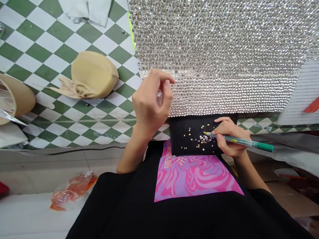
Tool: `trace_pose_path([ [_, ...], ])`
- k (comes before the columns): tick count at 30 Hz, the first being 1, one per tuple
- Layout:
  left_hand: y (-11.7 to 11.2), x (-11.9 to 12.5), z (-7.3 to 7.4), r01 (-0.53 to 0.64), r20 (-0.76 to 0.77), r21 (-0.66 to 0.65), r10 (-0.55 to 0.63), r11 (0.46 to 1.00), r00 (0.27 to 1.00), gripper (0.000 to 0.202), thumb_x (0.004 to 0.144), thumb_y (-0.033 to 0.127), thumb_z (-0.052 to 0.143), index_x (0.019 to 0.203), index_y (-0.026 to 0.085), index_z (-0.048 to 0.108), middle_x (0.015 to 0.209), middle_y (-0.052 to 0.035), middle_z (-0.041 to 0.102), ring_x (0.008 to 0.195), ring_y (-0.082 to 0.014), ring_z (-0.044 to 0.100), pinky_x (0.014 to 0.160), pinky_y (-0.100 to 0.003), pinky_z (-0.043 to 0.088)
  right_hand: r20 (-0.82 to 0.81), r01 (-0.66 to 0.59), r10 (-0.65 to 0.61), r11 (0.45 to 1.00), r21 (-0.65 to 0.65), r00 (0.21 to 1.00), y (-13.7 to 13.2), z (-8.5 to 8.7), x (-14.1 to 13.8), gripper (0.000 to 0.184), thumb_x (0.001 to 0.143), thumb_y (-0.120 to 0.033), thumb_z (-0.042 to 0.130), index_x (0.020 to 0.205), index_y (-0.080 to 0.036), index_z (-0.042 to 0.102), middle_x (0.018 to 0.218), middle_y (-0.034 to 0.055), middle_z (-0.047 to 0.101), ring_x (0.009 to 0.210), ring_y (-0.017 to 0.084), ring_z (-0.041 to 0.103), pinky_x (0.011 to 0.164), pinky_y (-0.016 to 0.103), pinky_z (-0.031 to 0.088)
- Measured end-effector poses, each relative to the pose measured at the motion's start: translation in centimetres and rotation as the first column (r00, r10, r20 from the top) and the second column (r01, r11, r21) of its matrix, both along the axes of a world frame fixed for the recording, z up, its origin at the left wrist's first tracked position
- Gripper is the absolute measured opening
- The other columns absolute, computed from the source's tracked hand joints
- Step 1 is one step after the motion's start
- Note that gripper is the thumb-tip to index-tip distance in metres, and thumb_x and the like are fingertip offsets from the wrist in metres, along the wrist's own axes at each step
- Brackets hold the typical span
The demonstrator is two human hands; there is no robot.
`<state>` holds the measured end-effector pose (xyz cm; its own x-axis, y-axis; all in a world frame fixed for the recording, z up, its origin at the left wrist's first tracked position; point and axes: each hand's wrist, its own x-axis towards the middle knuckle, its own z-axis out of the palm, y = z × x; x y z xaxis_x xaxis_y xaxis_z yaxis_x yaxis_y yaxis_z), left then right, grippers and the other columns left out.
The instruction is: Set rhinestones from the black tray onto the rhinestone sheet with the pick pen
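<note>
My right hand (230, 137) is closed around a teal rhinestone picker pen (245, 142) with a green end. Its pale tip points left, just above the loose rhinestones (205, 138), clear and gold-coloured, scattered over a black ribbed mat (178, 132). Whether the tip touches a stone I cannot tell. My left hand (154, 99) is closed, thumb against curled forefinger, at the lower left edge of a large sheet covered in rows of silver rhinestones (219, 39). A small pale bit shows inside its fingers, too hidden to name.
A beige cloth-wrapped bundle (93, 74) sits on the green-and-white checked tabletop (82, 39). Further left stands a tan round container (21, 98). White cloth (87, 10) lies at the back. A white lined sheet (299, 96) with a red item (312, 105) is at right.
</note>
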<state>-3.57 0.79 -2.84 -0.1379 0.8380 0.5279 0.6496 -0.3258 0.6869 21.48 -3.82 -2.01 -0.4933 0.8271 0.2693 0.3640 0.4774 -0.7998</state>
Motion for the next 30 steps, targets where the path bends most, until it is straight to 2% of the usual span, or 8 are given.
trace_pose_path([
  [12,-0.1,0.1,0.1,-0.009,-0.03,0.011,0.009,1.0,1.0,0.021,0.094,0.014,0.045,0.085,0.023,0.062,0.076,0.0023,0.066,0.063,-0.0076,0.058,0.061,-0.022,0.047,0.037,-0.02,0.018,0.999,0.035,0.999,0.0,0.1,-0.3,0.016,0.076,-0.005,0.056,0.082,-0.02,0.058,0.069,-0.0045,0.064,0.059,0.008,0.057,0.081,0.036,0.056],
  [21,0.2,0.1,-0.1,0.004,-0.027,0.044,-0.002,0.999,1.0,0.02,0.09,0.012,0.047,0.083,0.024,0.061,0.073,0.0027,0.065,0.059,-0.0085,0.056,0.058,-0.024,0.045,-0.067,-0.005,0.001,0.998,-0.055,0.998,0.0,-0.3,0.4,0.015,0.076,-0.004,0.056,0.081,-0.017,0.06,0.069,-0.0029,0.064,0.06,0.009,0.057,0.083,0.038,0.056],
  [26,0.0,0.1,-0.1,0.001,-0.011,0.01,-0.001,1.0,1.0,0.02,0.093,0.015,0.046,0.085,0.024,0.062,0.076,0.0022,0.065,0.061,-0.0081,0.057,0.061,-0.024,0.046,-0.128,0.048,-0.054,0.998,-0.049,0.99,0.2,-0.3,0.4,0.018,0.078,-0.005,0.056,0.087,-0.019,0.064,0.071,-0.0023,0.065,0.062,0.01,0.059,0.08,0.038,0.057],
  [30,-0.1,0.1,0.0,0.002,-0.029,0.006,-0.001,1.0,1.0,0.019,0.093,0.015,0.047,0.084,0.023,0.062,0.074,0.0027,0.064,0.06,-0.0069,0.056,0.06,-0.022,0.046,-0.226,0.154,-0.147,0.988,0.013,0.963,2.0,-0.1,-0.4,0.017,0.084,-0.014,0.059,0.095,-0.023,0.07,0.075,-0.0012,0.068,0.066,0.012,0.063,0.078,0.039,0.058],
])
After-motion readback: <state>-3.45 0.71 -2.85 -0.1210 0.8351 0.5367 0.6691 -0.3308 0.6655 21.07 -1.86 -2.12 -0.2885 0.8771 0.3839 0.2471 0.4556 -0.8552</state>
